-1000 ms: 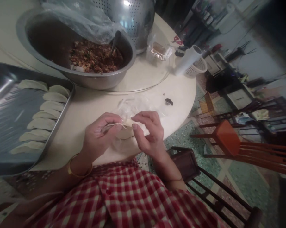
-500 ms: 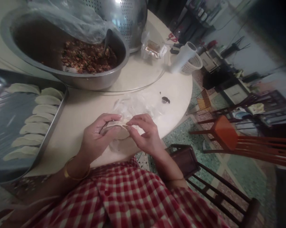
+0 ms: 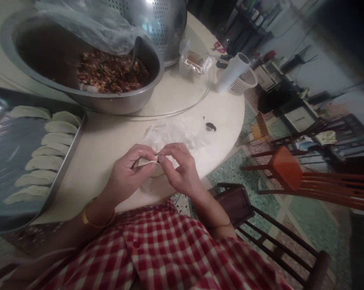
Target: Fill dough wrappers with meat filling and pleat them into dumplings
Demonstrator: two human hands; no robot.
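Between both hands, over the table's near edge, is a pale dumpling (image 3: 148, 162), folded and partly hidden by my fingers. My left hand (image 3: 129, 171) grips its left side, thumb in front and fingers behind. The thumb and index finger of my right hand (image 3: 180, 165) pinch its edge on the right, close against the left fingertips. Beneath and behind the hands lies a crumpled clear plastic bag (image 3: 170, 133). Finished dumplings (image 3: 44, 163) rest in a column along the right side of a metal tray (image 3: 63, 165) to the left.
A large metal bowl (image 3: 109, 102) holds minced filling (image 3: 109, 76) with a spoon (image 3: 136, 50) in it. Behind it stands a perforated colander (image 3: 166, 32). A plastic roll (image 3: 234, 72), white basket (image 3: 245, 80) and red-handled scissors (image 3: 220, 47) are toward the right. Chairs (image 3: 286, 169) stand beyond the table.
My hands have drawn closer together at the dumpling. Its edge is now pinched between the fingertips of both hands and less of it shows. The other things stay put.
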